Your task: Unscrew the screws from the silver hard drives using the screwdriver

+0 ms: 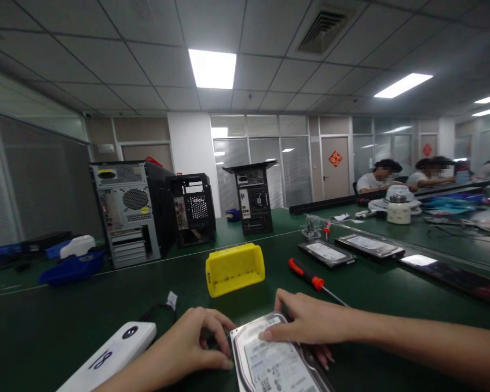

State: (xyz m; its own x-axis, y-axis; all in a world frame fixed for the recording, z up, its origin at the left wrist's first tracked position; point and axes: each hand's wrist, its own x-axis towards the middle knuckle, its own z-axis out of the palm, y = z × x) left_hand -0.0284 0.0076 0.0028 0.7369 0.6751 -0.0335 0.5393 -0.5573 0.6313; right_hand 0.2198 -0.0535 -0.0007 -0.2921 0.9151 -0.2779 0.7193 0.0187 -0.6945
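A silver hard drive [265,348] with a white printed label is tilted up from the near edge of the green table. My right hand [298,324] grips its right side, with the thumb across the label face and other fingers partly hidden beneath. At the drive's left edge, my left hand [204,337] is curled, its thumb and fingertips against that side. Whether anything small sits between those fingertips is hidden. Beyond the drive stands a yellow plastic bin [236,270] on its side, with small dark bits inside. A red-and-black screwdriver [310,276] lies beyond my right hand.
Two more hard drives [327,253] [369,246] lie at the right, near a dark flat panel [453,275]. At the left is a white device marked 18 [106,356]. Computer cases [130,212] stand at the back, beside a blue bin [71,269]. People sit at the far right.
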